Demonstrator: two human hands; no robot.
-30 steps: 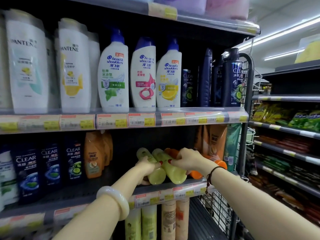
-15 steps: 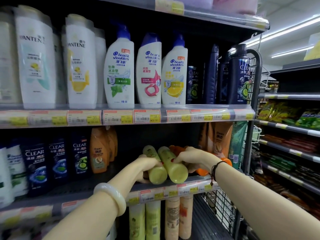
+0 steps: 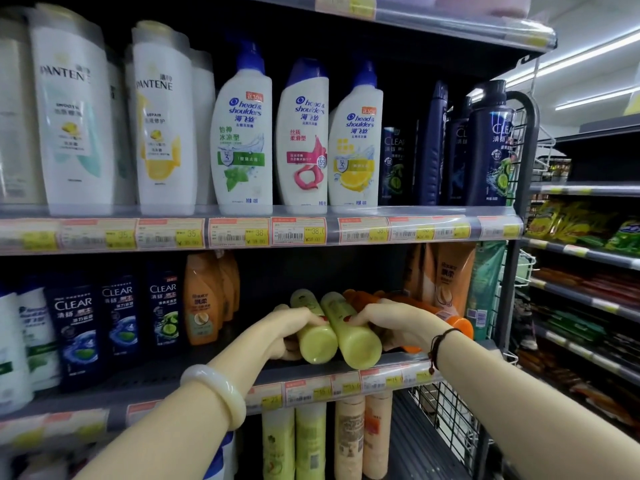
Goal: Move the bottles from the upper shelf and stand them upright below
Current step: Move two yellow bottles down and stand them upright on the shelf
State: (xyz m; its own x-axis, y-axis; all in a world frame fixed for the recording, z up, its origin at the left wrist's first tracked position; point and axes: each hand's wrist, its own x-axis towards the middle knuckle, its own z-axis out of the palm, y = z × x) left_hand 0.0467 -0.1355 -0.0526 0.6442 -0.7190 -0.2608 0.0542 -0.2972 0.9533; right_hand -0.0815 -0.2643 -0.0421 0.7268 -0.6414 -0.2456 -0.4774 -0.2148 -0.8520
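Two yellow-green bottles lie on their sides on the middle shelf, ends toward me. My left hand wraps the left green bottle. My right hand rests over the right green bottle and over orange bottles lying beside it. On the shelf below stand several upright bottles, green ones and beige-orange ones.
White Pantene and Head & Shoulders bottles fill the upper shelf, dark Clear bottles at its right end. More Clear bottles and upright orange bottles stand left of my hands. A wire rack borders the right.
Both hands stay on the lying green bottles; the camera has moved closer and tilted, and the bottles have shifted slightly toward the shelf's front edge.
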